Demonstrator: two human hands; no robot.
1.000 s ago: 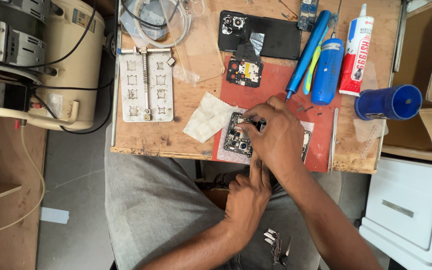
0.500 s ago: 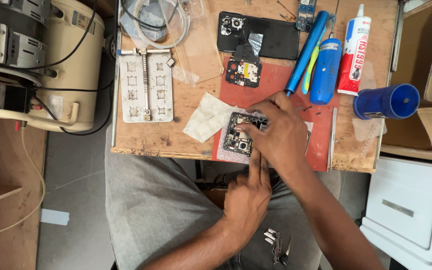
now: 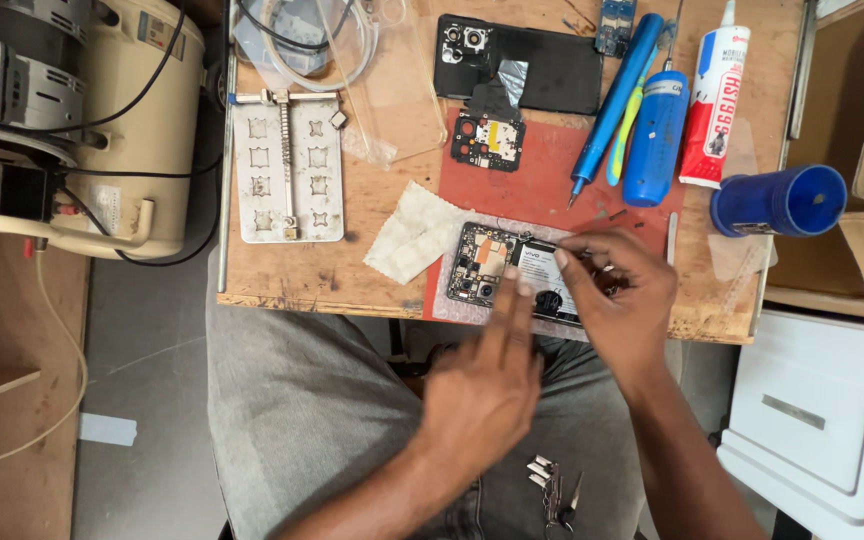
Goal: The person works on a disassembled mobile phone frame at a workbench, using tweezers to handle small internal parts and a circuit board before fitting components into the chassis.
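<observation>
The right hand [image 3: 620,292] has slid off the opened phone [image 3: 512,272] toward its far end, fingertips pinching a thin tool over the battery, while the left hand [image 3: 487,385], holding nothing, presses one finger on it.

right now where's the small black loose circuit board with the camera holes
In the head view, the small black loose circuit board lies on the red mat, below the black back cover, left of the blue screwdriver.

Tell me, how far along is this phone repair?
Done: the black back cover is off and a small circuit board lies apart on the red mat. In hand: the left hand steadies the opened phone while the right hand works over it. Left: board and cover are not yet refitted.
</observation>
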